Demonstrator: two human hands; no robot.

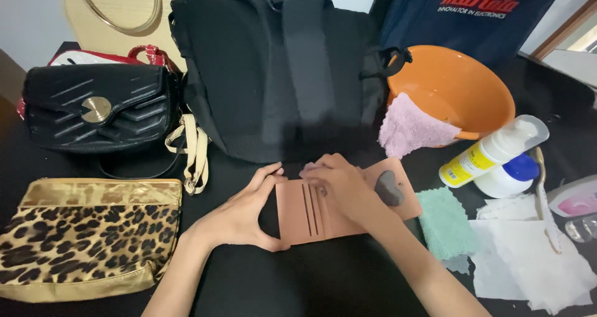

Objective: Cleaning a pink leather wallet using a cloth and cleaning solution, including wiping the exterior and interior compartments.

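Observation:
An open pink wallet (308,214) with card slots lies flat on the black table (311,279), a dark heart-shaped patch on its right flap. My left hand (245,214) grips the wallet's left edge between thumb and fingers. My right hand (339,186) presses down on the wallet's middle, fingers curled over something small and pale that I cannot make out.
A black backpack (280,68) stands behind the wallet. At left are a black quilted bag (96,108) and a leopard-print pouch (87,236). At right sit an orange bowl (454,83) with a pink cloth (407,130), a green cloth (444,223), a lotion bottle (494,149), and white wipes (535,255).

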